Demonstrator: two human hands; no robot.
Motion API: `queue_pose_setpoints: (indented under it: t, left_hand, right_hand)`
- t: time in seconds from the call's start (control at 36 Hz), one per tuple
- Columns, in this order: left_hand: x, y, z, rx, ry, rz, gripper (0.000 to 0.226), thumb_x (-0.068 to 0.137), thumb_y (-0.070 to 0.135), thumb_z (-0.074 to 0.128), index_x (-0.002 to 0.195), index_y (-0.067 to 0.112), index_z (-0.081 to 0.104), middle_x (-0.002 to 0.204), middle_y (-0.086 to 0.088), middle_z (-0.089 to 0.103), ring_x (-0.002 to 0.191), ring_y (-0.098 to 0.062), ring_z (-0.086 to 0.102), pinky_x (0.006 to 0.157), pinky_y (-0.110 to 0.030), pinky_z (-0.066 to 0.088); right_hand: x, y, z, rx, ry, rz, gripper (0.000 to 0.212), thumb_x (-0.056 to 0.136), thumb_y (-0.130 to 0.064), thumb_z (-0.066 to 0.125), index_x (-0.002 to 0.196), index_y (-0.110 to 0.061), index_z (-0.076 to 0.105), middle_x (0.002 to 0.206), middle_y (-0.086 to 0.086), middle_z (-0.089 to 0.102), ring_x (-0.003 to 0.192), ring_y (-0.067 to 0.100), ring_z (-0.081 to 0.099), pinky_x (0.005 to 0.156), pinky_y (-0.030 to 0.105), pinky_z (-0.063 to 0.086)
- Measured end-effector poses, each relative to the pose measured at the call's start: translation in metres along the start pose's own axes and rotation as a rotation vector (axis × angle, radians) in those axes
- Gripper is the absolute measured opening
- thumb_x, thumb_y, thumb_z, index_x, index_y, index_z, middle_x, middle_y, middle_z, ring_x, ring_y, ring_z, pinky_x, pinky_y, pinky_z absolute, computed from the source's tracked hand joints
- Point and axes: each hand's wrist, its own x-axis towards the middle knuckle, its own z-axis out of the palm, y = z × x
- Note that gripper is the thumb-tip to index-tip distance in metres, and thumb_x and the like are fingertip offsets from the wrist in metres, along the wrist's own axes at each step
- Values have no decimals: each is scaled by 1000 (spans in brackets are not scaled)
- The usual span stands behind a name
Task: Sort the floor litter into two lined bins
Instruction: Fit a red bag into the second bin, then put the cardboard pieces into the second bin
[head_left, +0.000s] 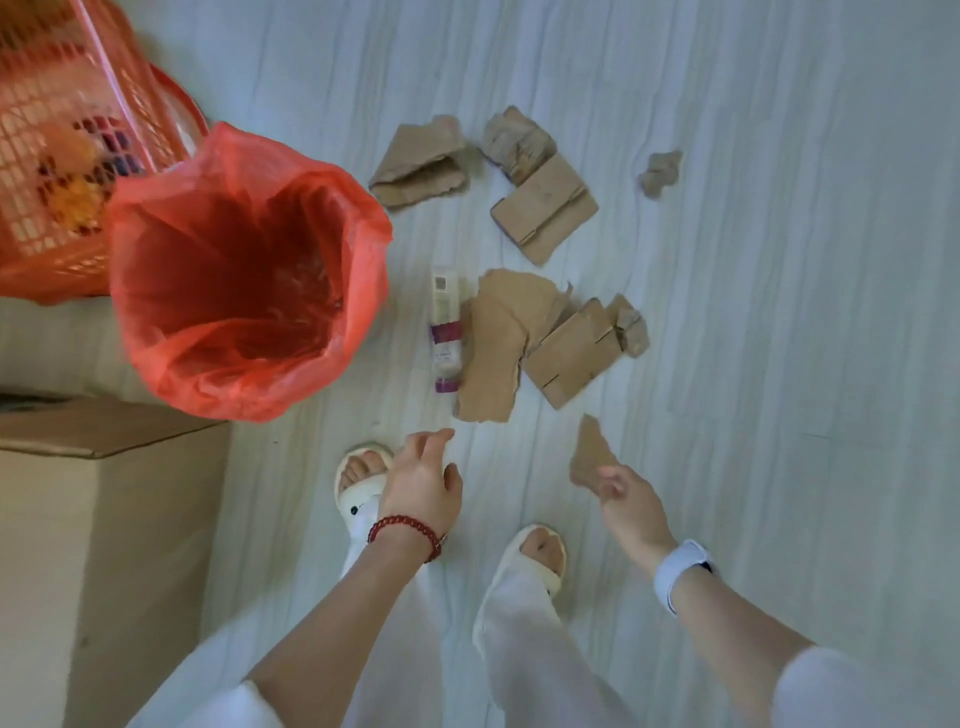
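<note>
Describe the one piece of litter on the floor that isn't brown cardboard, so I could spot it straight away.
Start at the bin with the red liner on the left. Just to its right, on the pale floor, lies a small white tube with a purple band and purple cap, its right side touching a large torn cardboard sheet. It is the only white, printed item among plain brown scraps.

Pale grey-white streaked plank floor (753, 312), faint lengthwise grain lines. Red translucent plastic liner bag (249, 270), darker red inside. Orange-red plastic lattice basket (57, 156), yellow and dark blotches showing through grid. Torn brown cardboard scraps (545, 213), plain tan. White tube with purple band and cap (445, 332). Beige cardboard box (104, 519). Dark red bead bracelet (405, 532); white wristband (678, 571); white open-toe slippers (358, 493).
</note>
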Motion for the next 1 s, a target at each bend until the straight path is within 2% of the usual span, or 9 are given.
queue_pose_setpoints:
  t: [0.08, 0.17, 0.28, 0.33, 0.47, 0.58, 0.78, 0.89, 1.0]
  left_hand:
    - [22, -16, 43, 181, -136, 49, 46, 93, 15, 45, 138, 15, 38, 137, -6, 40, 124, -23, 40, 99, -33, 39]
    - [54, -27, 75, 354, -210, 126, 47, 93, 18, 44, 139, 18, 35, 140, -4, 37, 127, -22, 36, 103, -37, 36]
    - [111, -35, 99, 593, -101, 307, 46, 91, 22, 49, 136, 20, 40, 141, -1, 39, 129, -23, 35, 100, -37, 28]
    - [145, -37, 111, 664, -30, 392, 50, 89, 26, 54, 136, 18, 41, 140, -4, 41, 129, -25, 36, 99, -39, 27]
    - [223, -32, 133, 938, -21, 494, 64, 88, 34, 55, 142, 18, 27, 152, -3, 22, 133, -24, 30, 100, -41, 26]
    - [270, -30, 137, 1056, -21, 522, 82, 86, 42, 54, 148, 19, 7, 156, 0, 4, 142, -21, 11, 107, -45, 20]
    - [310, -19, 131, 1267, -134, 566, 130, 60, 68, 68, 144, 25, -20, 155, 1, -17, 142, -28, -17, 113, -58, 2]
    - [311, -13, 132, 1318, -111, 585, 132, 55, 66, 72, 145, 27, -17, 154, -6, -1, 142, -32, -12, 110, -63, -2]
    - [305, -16, 136, 1291, -58, 589, 121, 56, 60, 75, 146, 21, 4, 141, -8, 27, 137, -28, 16, 110, -63, 3]
  right_hand:
    - [35, 48, 9, -147, -55, -51, 34, 94, -4, 39, 120, -11, 59, 134, 14, 49, 114, 30, 55, 69, 13, 31]
    - [73, 81, 20, -315, -88, -80, 37, 93, -7, 40, 128, -11, 52, 134, 19, 46, 118, 31, 51, 91, 25, 39]
    - [128, 98, 36, -401, -81, -182, 42, 89, -18, 53, 130, -11, 46, 126, 12, 46, 120, 32, 45, 95, 37, 42]
    - [157, 104, 47, -455, -46, -224, 64, 81, -28, 63, 137, -19, 33, 128, 7, 40, 120, 29, 40, 89, 36, 43]
    - [211, 119, 76, -660, 62, -329, 97, 66, -28, 60, 142, -29, 1, 148, 7, 7, 135, 33, 15, 105, 42, 32]
    - [238, 128, 87, -780, 82, -409, 101, 66, -31, 64, 143, -28, -1, 148, 5, -1, 133, 35, 16, 103, 42, 35]
    - [248, 127, 89, -818, 154, -432, 70, 69, -25, 66, 128, -13, 30, 124, 6, 36, 110, 26, 39, 84, 35, 44]
    - [246, 120, 91, -787, 159, -381, 58, 72, -20, 65, 121, -10, 35, 121, 6, 39, 113, 25, 39, 83, 33, 40]
    - [239, 114, 96, -804, 180, -379, 42, 82, -13, 53, 120, -8, 35, 122, 9, 44, 113, 27, 43, 85, 33, 36]
